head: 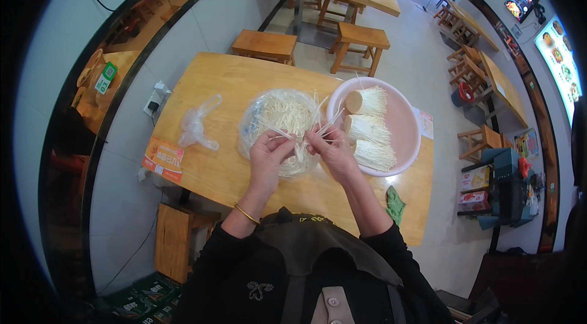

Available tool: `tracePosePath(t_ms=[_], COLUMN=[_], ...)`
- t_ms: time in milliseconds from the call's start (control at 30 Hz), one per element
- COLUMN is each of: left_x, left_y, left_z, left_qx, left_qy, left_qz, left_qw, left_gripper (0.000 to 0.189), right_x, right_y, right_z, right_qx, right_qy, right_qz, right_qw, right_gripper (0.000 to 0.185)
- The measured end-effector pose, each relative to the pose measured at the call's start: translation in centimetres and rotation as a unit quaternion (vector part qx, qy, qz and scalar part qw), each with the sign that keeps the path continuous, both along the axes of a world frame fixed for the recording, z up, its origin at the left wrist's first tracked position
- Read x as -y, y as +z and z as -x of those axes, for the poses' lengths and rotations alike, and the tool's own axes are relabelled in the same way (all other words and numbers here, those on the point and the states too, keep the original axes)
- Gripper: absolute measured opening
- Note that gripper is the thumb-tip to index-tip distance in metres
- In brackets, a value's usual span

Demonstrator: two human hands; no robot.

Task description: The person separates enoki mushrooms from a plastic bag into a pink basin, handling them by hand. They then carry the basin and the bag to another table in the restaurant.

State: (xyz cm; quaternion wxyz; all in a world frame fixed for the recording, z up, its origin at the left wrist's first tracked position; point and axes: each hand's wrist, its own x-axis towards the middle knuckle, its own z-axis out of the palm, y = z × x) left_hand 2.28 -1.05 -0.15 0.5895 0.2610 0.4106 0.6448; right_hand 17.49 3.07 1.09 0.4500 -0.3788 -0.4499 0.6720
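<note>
Enoki mushroom strands are pinched in both hands, held close together over a clear plastic bag (247, 133). My left hand (270, 152) grips a few thin stems between thumb and fingers. In my right hand (332, 147) is another small bunch that fans out up and to the right. Loose enoki strands (289, 111) fill the opened bag below. Just right of it stands a pale pink plastic basin (408, 140), where three enoki clusters (367, 129) with cut root ends lie along the left side.
A knotted plastic bag (197, 124) lies on the wooden table (220, 81) at left, near an orange printed sheet (163, 159). A green cloth (395, 205) rests near the right front edge. Wooden stools (360, 44) stand beyond the table, and a wall socket (156, 101) is at left.
</note>
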Motion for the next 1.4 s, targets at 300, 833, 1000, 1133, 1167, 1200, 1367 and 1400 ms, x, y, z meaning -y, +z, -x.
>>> tracePosePath(t_ms=[300, 833, 1000, 1133, 1167, 1200, 1367, 1400], left_x=[-0.7, -5.4, -4.3, -5.1, -5.6, -6.0, -9.7, -10.3], left_y=[-1.7, -10.3, -11.6, -13.0, -13.6, -14.4, -15.8, -15.4], left_z=[4.8, 4.1, 5.1, 7.8, 8.6, 9.4, 11.2, 10.8], left_qx=[-0.017, -0.402, -0.414, -0.469, -0.476, -0.483, -0.745, -0.769], left_qy=[0.091, 0.018, 0.100, 0.146, 0.158, 0.169, 0.218, 0.240], left_qz=[0.001, 0.019, -0.011, -0.007, -0.018, -0.030, 0.018, 0.030], left_qw=[0.996, 0.915, 0.905, 0.871, 0.865, 0.859, 0.630, 0.591], left_gripper=[0.016, 0.039, 0.032, 0.034, 0.036, 0.038, 0.049, 0.050], right_x=[-1.3, -1.5, 4.2, 7.3, 7.4, 7.1, 3.2, 2.4], right_y=[2.3, -9.7, -12.4, -16.7, -17.4, -17.9, -20.1, -20.1], right_z=[-2.3, 0.3, -5.1, -7.6, -7.2, -6.7, -2.5, -1.6], right_qx=[0.036, 0.363, 0.218, 0.212, 0.219, 0.226, 0.424, 0.466], right_qy=[-0.034, -0.088, 0.097, 0.050, 0.033, 0.014, -0.182, -0.226], right_qz=[0.010, -0.281, 0.070, 0.183, 0.184, 0.183, 0.012, -0.055], right_qw=[0.999, 0.884, 0.969, 0.959, 0.958, 0.957, 0.887, 0.853], right_gripper=[0.011, 0.023, 0.028, 0.036, 0.041, 0.045, 0.064, 0.065])
